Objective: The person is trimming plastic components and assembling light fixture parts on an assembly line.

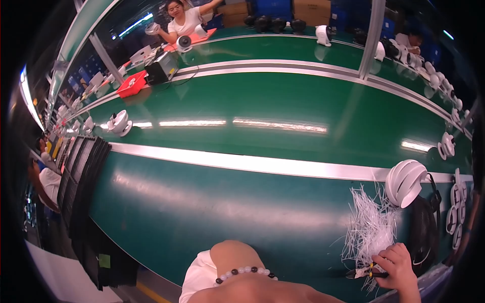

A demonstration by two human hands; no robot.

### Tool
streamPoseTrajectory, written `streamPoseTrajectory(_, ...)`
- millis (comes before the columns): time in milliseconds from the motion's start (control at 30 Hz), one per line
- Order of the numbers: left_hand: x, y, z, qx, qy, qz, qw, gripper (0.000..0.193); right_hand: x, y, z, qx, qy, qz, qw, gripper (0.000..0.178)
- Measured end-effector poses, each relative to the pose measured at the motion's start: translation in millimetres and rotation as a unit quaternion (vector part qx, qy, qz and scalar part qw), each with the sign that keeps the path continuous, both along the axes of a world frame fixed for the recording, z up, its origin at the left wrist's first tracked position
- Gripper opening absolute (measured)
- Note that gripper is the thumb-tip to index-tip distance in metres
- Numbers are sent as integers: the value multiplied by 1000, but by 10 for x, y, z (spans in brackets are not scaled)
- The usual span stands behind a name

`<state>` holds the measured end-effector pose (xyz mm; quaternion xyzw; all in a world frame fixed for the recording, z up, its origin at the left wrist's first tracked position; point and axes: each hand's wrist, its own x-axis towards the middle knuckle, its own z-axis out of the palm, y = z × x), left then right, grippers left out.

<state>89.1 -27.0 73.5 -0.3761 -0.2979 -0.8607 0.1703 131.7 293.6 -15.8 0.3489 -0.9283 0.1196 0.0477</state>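
At the lower right, my right hand [395,267] is closed around small cutting pliers [365,272] with dark and yellow handles. Their jaws point left, at the near edge of a loose heap of thin white plastic strips [371,224]. A round white slatted housing [405,183] stands just beyond the heap, with a dark cable at its right. My left arm [257,292] lies low in the middle with a beaded bracelet [246,271] on it; the fingers of that hand do not show.
A metal rail [242,162] divides my green worktop [202,202] from a green conveyor [283,106]. Black stacked trays [83,171] stand left; white ring-shaped parts [452,219] lie far right. White devices, such as one [120,123] at left, rest on the belt. A person [182,22] works across.
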Motion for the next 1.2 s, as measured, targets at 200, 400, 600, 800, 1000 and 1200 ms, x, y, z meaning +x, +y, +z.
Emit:
streamPoseTrajectory(200,-36,75,57,-2,27,-49,998,7,20,18,-3,12,-12,-8,1000,40)
streamPoseTrajectory(400,-54,114,66,2,48,-86,995,7,24,32,-11,10,-12,-6,1000,39)
streamPoseTrajectory(600,52,123,184,5,68,-109,992,6,46,14,19,8,4,-5,1000,38)
streamPoseTrajectory(800,20,135,163,-29,38,-93,994,6,18,22,-10,11,-2,-6,1000,38)
streamPoseTrajectory(1000,-35,162,239,-57,-9,-195,979,14,20,14,21,19,-14,-9,1000,37)
streamPoseTrajectory(1200,-35,338,209,-3,22,-225,974,35,9,-9,44,20,-14,-6,1000,38)
